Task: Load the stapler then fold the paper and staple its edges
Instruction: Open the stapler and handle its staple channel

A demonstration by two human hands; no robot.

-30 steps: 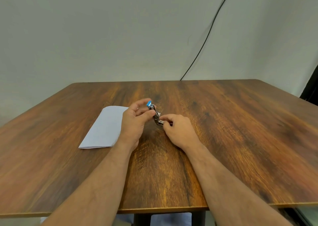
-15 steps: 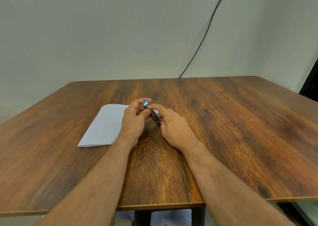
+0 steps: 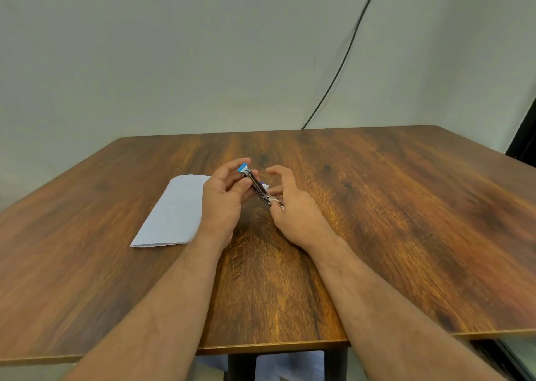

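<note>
From the head camera, a brown wooden table (image 3: 377, 235) fills the lower part of the view, with a pale wall behind it and a black cable (image 3: 345, 61) running down the wall to the table's far edge.

The left hand (image 3: 223, 203) is raised just above the table's middle, and its thumb and fingers are closed around the upper part of a small stapler (image 3: 256, 187). The stapler is metal with a blue end; it is tilted, blue end up and away, the other end pointing down toward the right hand (image 3: 293, 209). That hand sits just beside the stapler's lower end. Its thumb and a fingertip appear to pinch the metal tip there, while its other fingers are spread and curled loosely above the stapler; the pictures are too blurred to say how firm that pinch is.

A small white and purple thing (image 3: 264, 185) shows just behind the stapler; what it is cannot be told.

The paper (image 3: 174, 212), white and folded, lies flat on the table just left of the left hand, partly hidden by that wrist.
</note>
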